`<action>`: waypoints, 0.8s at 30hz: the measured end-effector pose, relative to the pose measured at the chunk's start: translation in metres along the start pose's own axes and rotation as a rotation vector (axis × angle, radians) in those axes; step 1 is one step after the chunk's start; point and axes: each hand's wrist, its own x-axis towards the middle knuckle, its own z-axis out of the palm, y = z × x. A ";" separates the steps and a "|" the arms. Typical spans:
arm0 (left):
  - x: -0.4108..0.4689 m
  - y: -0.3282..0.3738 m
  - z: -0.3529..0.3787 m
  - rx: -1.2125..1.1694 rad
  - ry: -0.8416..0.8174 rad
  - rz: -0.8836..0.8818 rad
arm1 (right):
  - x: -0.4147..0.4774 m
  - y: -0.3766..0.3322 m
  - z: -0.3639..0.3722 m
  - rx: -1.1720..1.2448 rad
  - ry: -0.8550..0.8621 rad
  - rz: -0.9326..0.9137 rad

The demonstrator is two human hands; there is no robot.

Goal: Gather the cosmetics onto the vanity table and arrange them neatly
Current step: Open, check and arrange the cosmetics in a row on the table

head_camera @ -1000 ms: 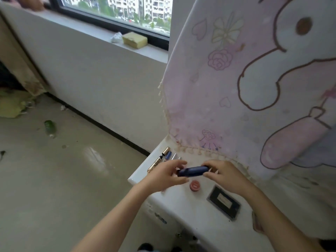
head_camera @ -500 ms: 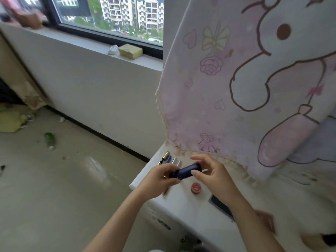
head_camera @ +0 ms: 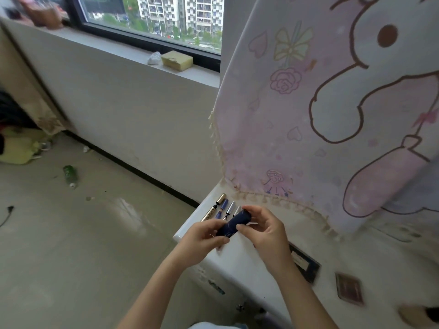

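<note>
The left hand (head_camera: 204,236) and right hand (head_camera: 263,230) each pinch one end of the dark blue tube (head_camera: 234,223), held above the vanity table (head_camera: 237,262) at its near corner. The step looks like arranging. Next, it probably needs laying parallel to the row of pens (head_camera: 224,207) on the table.

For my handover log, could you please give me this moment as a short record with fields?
Held item: dark blue tube, over the vanity table
Left hand: grips the tube's near end
Right hand: pinches its far end
Lined up: slim sticks, side by side at the table's far corner
Also on table: black palette, brown compact
</note>
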 end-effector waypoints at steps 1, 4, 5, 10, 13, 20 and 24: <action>0.000 -0.004 0.000 0.059 0.015 -0.005 | -0.001 0.000 0.001 0.057 0.058 -0.004; -0.007 -0.019 -0.008 0.160 0.115 -0.047 | 0.005 -0.006 -0.016 0.266 0.325 -0.042; -0.010 -0.024 -0.012 0.131 0.161 -0.071 | 0.010 -0.007 -0.027 0.262 0.388 -0.073; -0.019 -0.038 -0.025 -0.034 0.289 -0.139 | 0.025 0.011 -0.063 0.232 0.448 -0.004; -0.021 -0.042 -0.024 -0.055 0.298 -0.170 | 0.026 0.028 -0.065 0.338 0.417 0.114; -0.023 -0.054 -0.016 0.049 0.352 -0.269 | 0.025 0.062 -0.066 0.671 0.359 0.431; -0.002 -0.063 0.009 0.296 0.263 -0.238 | 0.021 0.077 -0.068 0.846 0.323 0.548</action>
